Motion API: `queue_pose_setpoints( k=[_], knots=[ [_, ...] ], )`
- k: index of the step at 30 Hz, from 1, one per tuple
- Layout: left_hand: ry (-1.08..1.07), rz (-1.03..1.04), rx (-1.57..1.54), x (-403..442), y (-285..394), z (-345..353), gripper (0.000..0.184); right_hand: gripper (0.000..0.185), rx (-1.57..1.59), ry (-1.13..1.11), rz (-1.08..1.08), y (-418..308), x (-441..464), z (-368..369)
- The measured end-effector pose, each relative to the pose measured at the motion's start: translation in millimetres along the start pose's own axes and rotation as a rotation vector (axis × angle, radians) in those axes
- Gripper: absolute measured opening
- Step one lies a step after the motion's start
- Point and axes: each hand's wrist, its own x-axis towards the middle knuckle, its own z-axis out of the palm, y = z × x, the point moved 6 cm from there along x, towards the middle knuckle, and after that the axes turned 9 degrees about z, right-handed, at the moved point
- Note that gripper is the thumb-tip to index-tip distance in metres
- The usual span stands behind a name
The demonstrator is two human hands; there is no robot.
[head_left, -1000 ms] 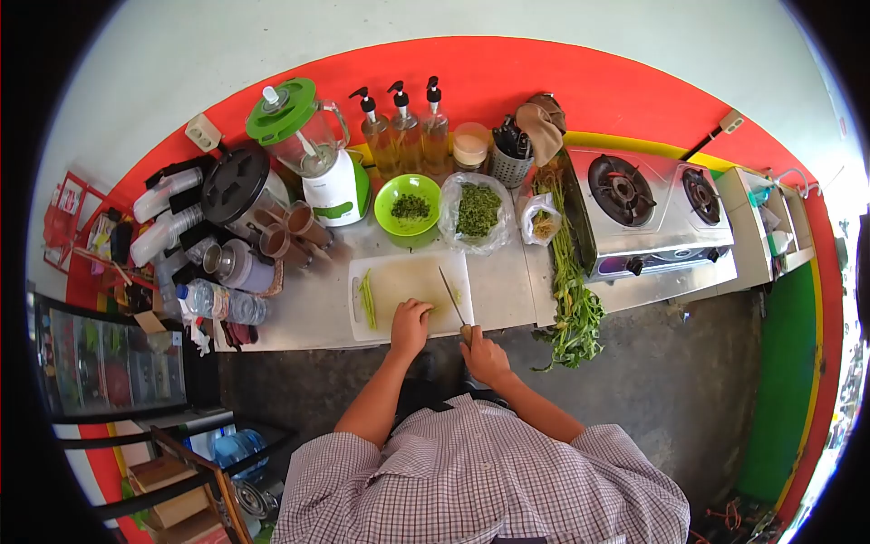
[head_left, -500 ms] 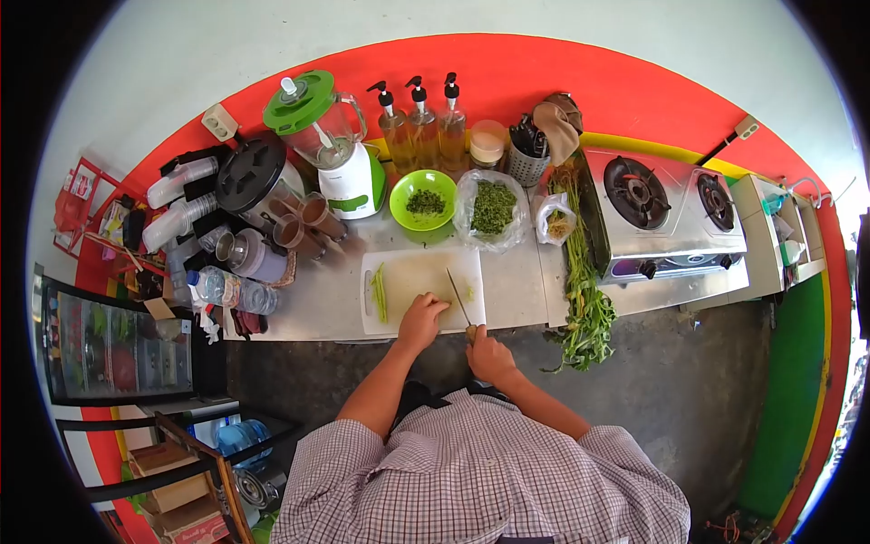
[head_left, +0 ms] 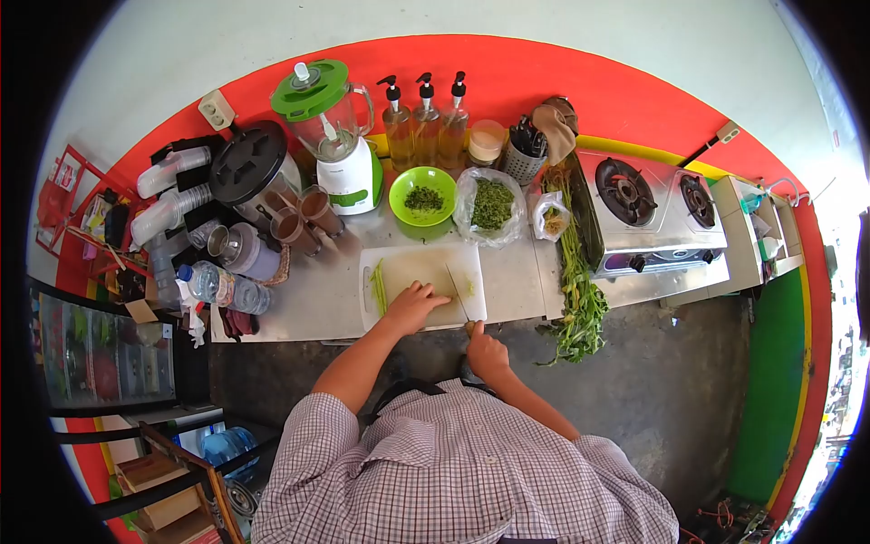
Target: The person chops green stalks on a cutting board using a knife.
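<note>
One white cutting board [head_left: 417, 261] on the counter [head_left: 517, 292]: green stalks [head_left: 379, 288] I can't count at its left, then the left hand [head_left: 413, 308] (can't tell if those fingers grip anything), one knife [head_left: 459, 296], right hand [head_left: 488, 353] with fingers clamped on it.

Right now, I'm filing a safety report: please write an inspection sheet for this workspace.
Surface: metal counter, cutting board near its front edge.
Things in use: knife over the board, tip pointing forward; green stalks at the board's left.
Clutter: water bottle and cups at left; leafy greens over the front edge.
Grips: right grip closed on the knife; left grip over the board, fingers near the knife, any hold unclear.
Cables: black cords at both visible wall sockets.
Surroundings: stove at right, red wall behind.
</note>
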Motion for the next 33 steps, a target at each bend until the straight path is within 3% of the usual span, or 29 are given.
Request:
queue_pose_setpoints(
  k=[3, 10, 18, 33],
  knots=[
    [-0.122, -0.067, -0.042, 2.8, -2.3, -0.7, 0.075, 0.061, 0.021, -0.031, 0.049, -1.4, -11.9, -4.0],
    [-0.122, -0.163, -0.054, -4.6, 9.4, 0.8, 0.065, 0.064, 0.005, -0.042, 0.027, -4.6, -6.6, -8.1],
    [0.187, -0.24, 0.104, -17.4, 21.7, 11.4, 0.056, 0.064, 0.0, -0.036, 0.002, -6.8, -2.9, -1.3],
    [0.248, -0.339, 0.027, -17.1, 28.2, 11.2, 0.053, 0.058, -0.034, -0.059, 0.0, -11.1, 2.9, -11.5]
  ],
)
